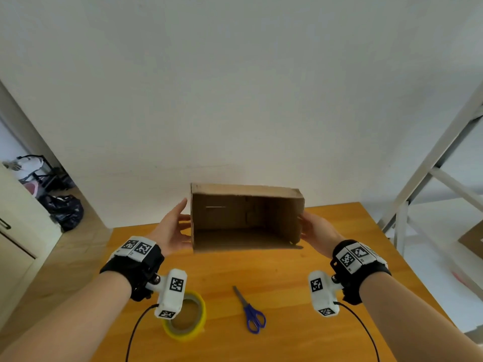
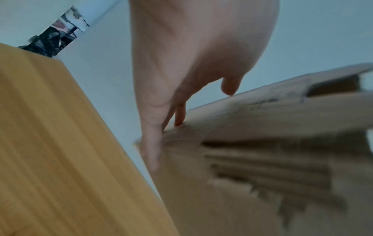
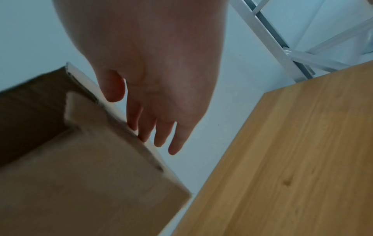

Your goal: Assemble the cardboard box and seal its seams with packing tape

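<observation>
A brown cardboard box (image 1: 245, 190) lies on its side at the far end of the wooden table (image 1: 300, 296), its open mouth facing me. My left hand (image 1: 175, 226) stands flat beside the box's left wall with straight fingers (image 2: 151, 143) against the cardboard (image 2: 252, 127). My right hand (image 1: 313, 232) is at the right wall, fingers (image 3: 159, 132) extended along the box's outer side (image 3: 90, 167). A yellow roll of packing tape (image 1: 187, 316) lies near me, partly hidden by the left wrist camera.
Blue-handled scissors (image 1: 251, 312) lie on the table between my forearms. A white wall stands right behind the box. A white metal shelf frame (image 1: 428, 165) is at the right, and a doorway with dark bags (image 1: 65, 207) at the left.
</observation>
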`<state>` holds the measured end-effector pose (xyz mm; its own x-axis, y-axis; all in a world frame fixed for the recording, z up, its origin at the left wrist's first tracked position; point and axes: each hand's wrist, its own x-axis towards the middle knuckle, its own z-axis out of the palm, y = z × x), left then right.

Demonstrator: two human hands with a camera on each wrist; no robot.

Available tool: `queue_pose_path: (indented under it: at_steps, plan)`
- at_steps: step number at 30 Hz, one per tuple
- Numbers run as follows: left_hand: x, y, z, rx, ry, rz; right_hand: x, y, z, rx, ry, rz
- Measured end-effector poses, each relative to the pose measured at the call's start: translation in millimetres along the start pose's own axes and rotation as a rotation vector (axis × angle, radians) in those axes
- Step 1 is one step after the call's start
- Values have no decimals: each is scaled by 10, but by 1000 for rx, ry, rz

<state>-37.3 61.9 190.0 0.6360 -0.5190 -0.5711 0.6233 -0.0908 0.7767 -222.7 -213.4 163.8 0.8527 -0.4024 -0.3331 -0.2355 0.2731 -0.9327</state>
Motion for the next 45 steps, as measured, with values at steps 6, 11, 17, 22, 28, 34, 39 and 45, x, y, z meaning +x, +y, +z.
queue_pose_path:
  at_steps: [6, 11, 17, 22, 28, 34, 39, 45]
  plan:
    - [98, -130, 39, 227, 11, 14, 41, 75, -40, 12, -10, -20]
    - [213, -249, 141, 291, 12, -42, 158, 128, -118, 24, 46, 3]
    - [451, -474, 353, 220, 96, -37, 405, 224, -252, 51, 101, 121]
    - [690, -545, 468, 168, 130, -78, 669, 293, -363, 104, 166, 192]
    - [947, -586, 567, 93, 160, -31, 816, 232, -429, 114, 188, 205]
    - [1024, -629, 671, 90, 198, -21, 934, 286, -521, 129, 198, 219]
    - [1036, -651, 705, 95, 203, -12, 990, 351, -556, 131, 211, 202]
    - [953, -674, 706, 142, 262, 31, 907, 407, -612, 34, 226, 201]
